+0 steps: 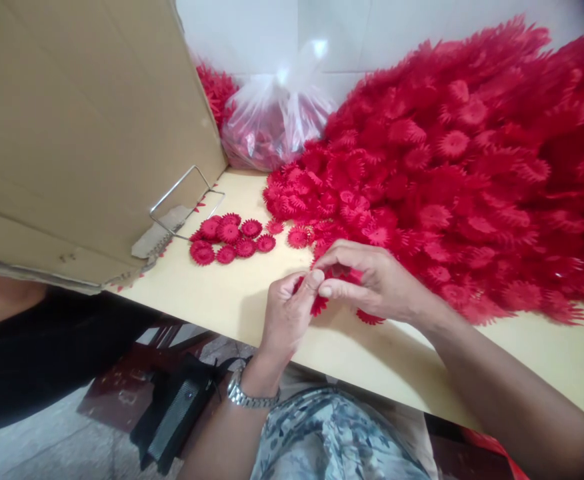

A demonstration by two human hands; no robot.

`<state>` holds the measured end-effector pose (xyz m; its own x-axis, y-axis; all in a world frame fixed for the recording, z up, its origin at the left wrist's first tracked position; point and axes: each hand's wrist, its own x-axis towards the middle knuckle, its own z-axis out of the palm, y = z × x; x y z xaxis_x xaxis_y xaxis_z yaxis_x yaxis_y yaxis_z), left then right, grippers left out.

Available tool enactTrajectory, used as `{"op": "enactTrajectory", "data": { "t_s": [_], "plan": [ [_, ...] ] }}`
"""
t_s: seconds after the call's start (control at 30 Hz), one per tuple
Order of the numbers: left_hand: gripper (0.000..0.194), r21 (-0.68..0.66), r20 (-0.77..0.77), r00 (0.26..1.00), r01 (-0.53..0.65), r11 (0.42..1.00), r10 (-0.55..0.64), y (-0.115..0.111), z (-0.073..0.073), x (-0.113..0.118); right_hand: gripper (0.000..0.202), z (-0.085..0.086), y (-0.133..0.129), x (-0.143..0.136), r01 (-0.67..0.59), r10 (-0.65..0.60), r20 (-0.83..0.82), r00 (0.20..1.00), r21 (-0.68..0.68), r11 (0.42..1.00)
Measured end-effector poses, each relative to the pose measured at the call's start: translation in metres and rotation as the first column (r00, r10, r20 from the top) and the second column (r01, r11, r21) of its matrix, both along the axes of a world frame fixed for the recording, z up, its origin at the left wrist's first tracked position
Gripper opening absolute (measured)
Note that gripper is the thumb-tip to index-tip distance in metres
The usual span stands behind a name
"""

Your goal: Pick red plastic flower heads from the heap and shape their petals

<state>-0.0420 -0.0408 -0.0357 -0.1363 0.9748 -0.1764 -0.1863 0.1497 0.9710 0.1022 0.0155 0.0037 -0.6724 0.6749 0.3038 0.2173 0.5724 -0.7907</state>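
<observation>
Above the table's front part, my left hand is closed, with a red fringed paper-like flower piece partly showing between thumb and fingers. My right hand meets it at the fingertips, its thumb and fingers curled in a pinch; whatever they grip is hidden. Below and behind the hands, loose red flower pieces lie on the table. To the left sits a small group of darker, rolled red flowers. A large heap of red fringed flower pieces spreads behind and to the right.
On the left, a big cardboard sheet stands upright, with a bent metal wire frame at its base. A tied clear plastic bag rests against the wall. Another person's dark-clothed leg is beyond the pale table.
</observation>
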Motion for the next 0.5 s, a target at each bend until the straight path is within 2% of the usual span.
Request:
{"op": "enactTrajectory", "data": {
  "t_s": [0.1,0.17,0.3,0.37,0.5],
  "plan": [
    [0.052,-0.020,-0.038,0.999,0.013,1.000,-0.014,0.000,0.000,-0.002,0.001,-0.002,-0.002,-0.003,-0.062,0.064,0.023,0.998,-0.079,0.995],
    [0.053,-0.049,-0.009,1.000,0.025,0.999,-0.025,0.000,0.001,-0.003,0.006,-0.004,-0.002,-0.004,-0.042,0.044,0.020,0.999,-0.090,0.995],
    [0.033,-0.015,0.136,0.986,0.105,0.994,-0.102,-0.002,0.003,-0.001,0.009,-0.009,-0.003,-0.006,0.131,-0.132,-0.012,0.991,-0.023,0.991],
    [0.023,0.027,0.205,0.973,0.102,0.994,-0.105,-0.003,0.004,0.001,0.010,-0.012,-0.003,-0.008,0.193,-0.192,-0.011,0.981,0.016,0.981],
    [0.017,0.002,0.223,0.974,0.021,1.000,-0.021,-0.003,0.005,0.003,0.015,-0.013,-0.004,-0.009,0.162,-0.162,0.005,0.987,0.012,0.987]
  ]
}}
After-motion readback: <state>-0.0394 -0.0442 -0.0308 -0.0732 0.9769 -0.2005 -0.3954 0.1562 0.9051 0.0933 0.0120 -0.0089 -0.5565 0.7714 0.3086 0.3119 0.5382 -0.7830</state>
